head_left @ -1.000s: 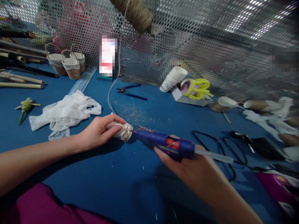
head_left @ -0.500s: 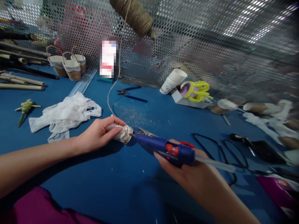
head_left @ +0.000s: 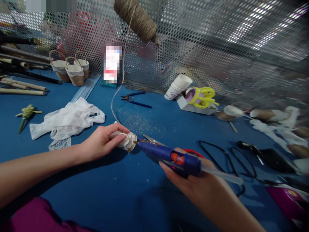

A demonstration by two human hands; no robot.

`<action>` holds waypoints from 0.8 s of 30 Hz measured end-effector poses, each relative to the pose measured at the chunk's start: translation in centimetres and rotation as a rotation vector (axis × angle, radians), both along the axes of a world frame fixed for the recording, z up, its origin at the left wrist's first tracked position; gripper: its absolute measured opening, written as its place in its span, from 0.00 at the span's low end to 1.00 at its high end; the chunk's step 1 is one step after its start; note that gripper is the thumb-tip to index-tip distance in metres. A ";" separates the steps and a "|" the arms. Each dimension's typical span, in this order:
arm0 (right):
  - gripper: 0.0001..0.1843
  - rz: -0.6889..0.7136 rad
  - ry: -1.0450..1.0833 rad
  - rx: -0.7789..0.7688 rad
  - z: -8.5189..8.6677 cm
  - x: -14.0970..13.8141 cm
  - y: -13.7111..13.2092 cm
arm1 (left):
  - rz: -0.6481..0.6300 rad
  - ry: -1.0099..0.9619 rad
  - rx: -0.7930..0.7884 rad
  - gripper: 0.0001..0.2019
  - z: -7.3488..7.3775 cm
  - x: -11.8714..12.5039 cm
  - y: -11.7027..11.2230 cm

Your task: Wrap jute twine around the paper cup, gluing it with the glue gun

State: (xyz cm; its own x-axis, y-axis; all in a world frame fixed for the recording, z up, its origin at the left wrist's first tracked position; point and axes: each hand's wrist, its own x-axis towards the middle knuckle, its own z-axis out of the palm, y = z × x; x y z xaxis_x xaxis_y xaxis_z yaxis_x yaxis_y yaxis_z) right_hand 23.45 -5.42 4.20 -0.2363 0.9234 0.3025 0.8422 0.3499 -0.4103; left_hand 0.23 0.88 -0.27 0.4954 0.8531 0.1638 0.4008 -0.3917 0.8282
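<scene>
Twine [head_left: 112,102] seems barely begun round the cup [head_left: 125,143] your left hand [head_left: 100,143] grips, right hand [head_left: 184,180] clasping glue gun [head_left: 156,152]; wrapped baskets [head_left: 75,77] stand near the tabletop's [head_left: 125,190] far edge.

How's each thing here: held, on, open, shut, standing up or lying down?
Glue gun: held in the right hand, red light on
White cup: on its side, held in the left hand
Pliers: lying open
Scissors: partly hidden; open or shut unclear
Three little baskets: standing upright
Paper cups: nested, tilted
White lace: lying in a loose heap
Twine spool: tilted, partly unwound
</scene>
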 end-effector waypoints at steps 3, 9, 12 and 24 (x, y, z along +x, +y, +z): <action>0.05 0.037 -0.003 -0.060 0.5 -0.1 0.0 | 0.002 0.012 -0.011 0.12 0.0 0.0 0.0; 0.06 0.018 0.041 -0.061 0.1 0.0 0.2 | 0.004 0.008 -0.001 0.12 0.1 0.0 -0.1; 0.07 0.032 -0.012 -0.033 -0.2 0.1 0.3 | -0.001 -0.012 -0.007 0.12 0.0 0.0 -0.1; 0.25 0.381 -0.663 0.391 -0.4 1.7 1.3 | -0.036 -0.004 0.072 0.11 0.1 -0.2 -0.2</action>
State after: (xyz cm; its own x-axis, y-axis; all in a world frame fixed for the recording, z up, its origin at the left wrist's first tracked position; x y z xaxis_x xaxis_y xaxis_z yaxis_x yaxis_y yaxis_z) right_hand 25.15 -4.10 3.81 -0.7497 0.6033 0.2720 0.6615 0.6715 0.3339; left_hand 0.06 0.68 -0.15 0.5250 0.8205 0.2261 0.3820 -0.4646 0.7989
